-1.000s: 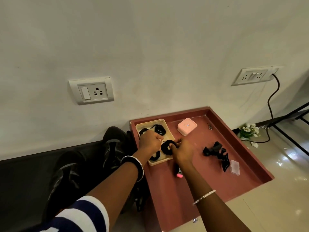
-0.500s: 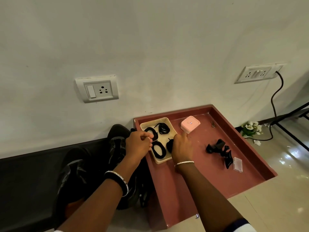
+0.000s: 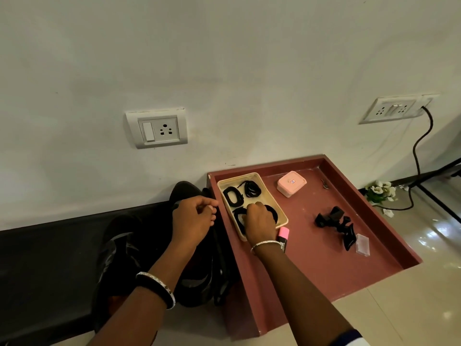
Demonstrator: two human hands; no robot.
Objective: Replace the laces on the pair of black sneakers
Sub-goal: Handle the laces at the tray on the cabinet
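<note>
Laces (image 3: 233, 196) lie as small black coils in the cream tray (image 3: 237, 178) at the back left corner of the red desk (image 3: 324, 258). Expect them to handle as soft, light cord with no stiffness: a coil will likely spring loose or snag its neighbour if you lift it by a single strand. Take a coil across its whole bundle, between thumb and fingers, or find a tipped end and draw that out. Your right hand (image 3: 259, 223) reaches forward with knuckles up, fingers bent down onto the near coils and apparently closing on one; the back of the hand hides the contact, so treat that grip as likely, not certain. Your left hand (image 3: 192, 218) hovers just off the desk's left edge, above the black sneakers (image 3: 117, 250) lying beside the desk, with its fingers curled in to the thumb; you cannot tell from this view whether it pinches anything. The shoes look firm enough to stay put while you thread, but steady each one by its upper.
</note>
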